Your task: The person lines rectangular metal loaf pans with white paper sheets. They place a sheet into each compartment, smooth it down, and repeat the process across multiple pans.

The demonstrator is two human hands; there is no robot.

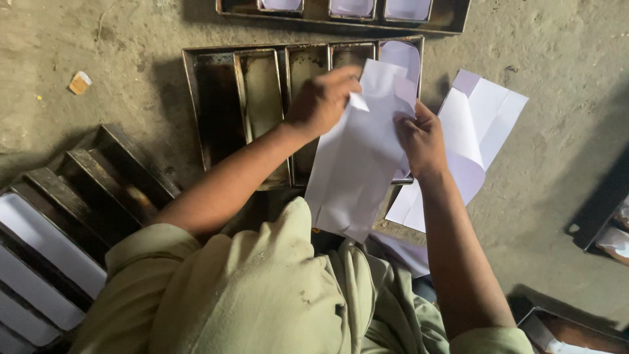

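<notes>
Both hands on one white paper sheet (357,164), held over the near metal strap of loaf tins (262,98) on the concrete floor (557,164). Left hand (322,99) pinches the sheet's top edge, fingers closed on it; right hand (422,139) grips its right edge, also clamped. Sheet hangs above the tins' right end, not yet seated. Progress, judging by the layout: rightmost tin of this strap already has a white liner (401,58); the other four look bare and dark, so roughly one of five lined. Far strap (452,16) at the top shows three lined tins. Stacked tins (72,216) at lower left: some hold white liners, some are empty. Loose paper stack (485,131) lies just right of the right hand, so plenty of sheets are on hand.
</notes>
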